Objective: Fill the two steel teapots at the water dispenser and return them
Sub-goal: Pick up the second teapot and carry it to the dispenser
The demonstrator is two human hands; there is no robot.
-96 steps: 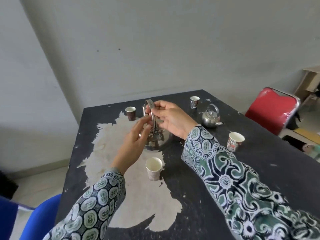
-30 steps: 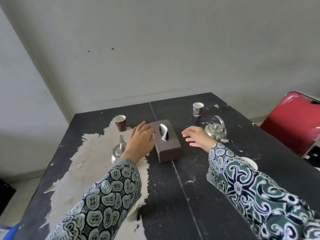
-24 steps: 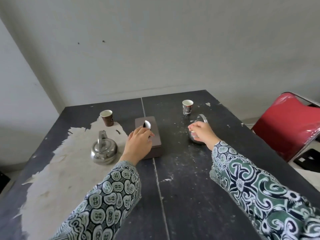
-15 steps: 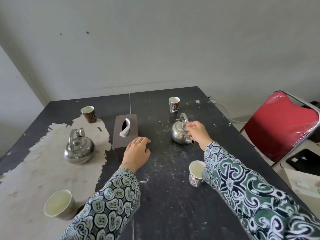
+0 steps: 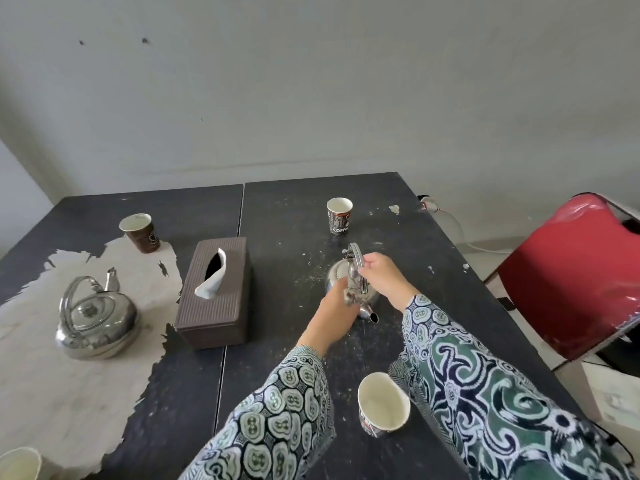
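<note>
Two steel teapots stand on the black table (image 5: 277,393). The left teapot (image 5: 95,320) sits alone on the worn pale patch with its lid on and its handle up. The right teapot (image 5: 337,280) stands right of centre, its spout pointing toward me, and my hands hide part of it. My right hand (image 5: 384,275) grips its upright handle near the top. My left hand (image 5: 332,311) reaches in from the left, its fingertips pinching at the lid on top of this teapot. No water dispenser is in view.
A brown tissue box (image 5: 216,292) lies between the teapots. Paper cups stand at the back left (image 5: 140,232), back centre (image 5: 340,215), near right (image 5: 382,403) and bottom left corner (image 5: 19,464). A red chair (image 5: 571,271) stands at the table's right edge. The wall is close behind.
My left hand has left the table by the tissue box and gone right to the top of the right teapot. My right hand stays on that teapot's handle.
</note>
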